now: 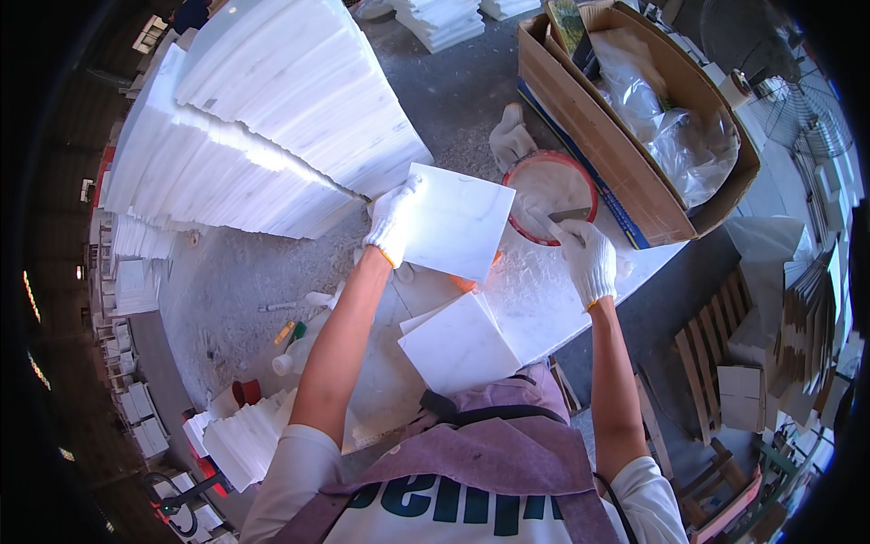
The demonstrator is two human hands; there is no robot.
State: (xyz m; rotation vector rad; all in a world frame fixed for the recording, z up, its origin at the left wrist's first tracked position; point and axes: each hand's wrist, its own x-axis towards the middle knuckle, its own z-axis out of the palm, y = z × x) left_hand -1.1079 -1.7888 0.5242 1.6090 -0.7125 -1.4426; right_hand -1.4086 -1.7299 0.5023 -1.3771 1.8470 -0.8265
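I see a dusty grey workbench (236, 272) under big fanned stacks of white slabs (263, 118). More slab stacks (136, 272) line the dim left side and the far end (444, 20). Cardboard box (634, 136) sits at the bench's right edge. Grey concrete floor (671, 299) on the right, with wooden slats (707, 363) and a wire fan guard (807, 118). Light's bright from above.

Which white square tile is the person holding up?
The tile gripped at its left edge by the gloved left hand. It is lifted and tilted; the other loose tile lies flat near the apron, untouched.
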